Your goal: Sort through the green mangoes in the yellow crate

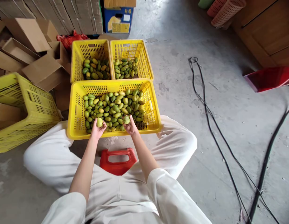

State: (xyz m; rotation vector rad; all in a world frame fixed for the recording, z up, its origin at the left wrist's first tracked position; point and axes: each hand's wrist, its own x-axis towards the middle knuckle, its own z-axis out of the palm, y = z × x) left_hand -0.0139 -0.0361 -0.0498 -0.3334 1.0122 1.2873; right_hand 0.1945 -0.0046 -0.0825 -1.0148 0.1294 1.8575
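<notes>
Many small green and yellow mangoes [116, 108] lie heaped in the large yellow crate [114, 134] in front of my knees. Over the crate's near rim, my left hand [97, 131] is closed round a yellow-green mango [99, 122]. A darker green mango [126, 120] sits in the fingers of my right hand [132, 128], also above the near part of the heap. Behind the large crate stand two smaller yellow crates side by side. The left one [75, 60] holds green and yellowish mangoes, the right one [144, 63] mostly green ones.
Cardboard boxes [46, 70] are piled at the left, behind a tilted yellow crate [39, 105]. A red stool [117, 169] is under me. Black cables [213, 116] run over the concrete floor at the right, near a red dustpan [268, 79]. A blue carton [118, 20] stands at the back.
</notes>
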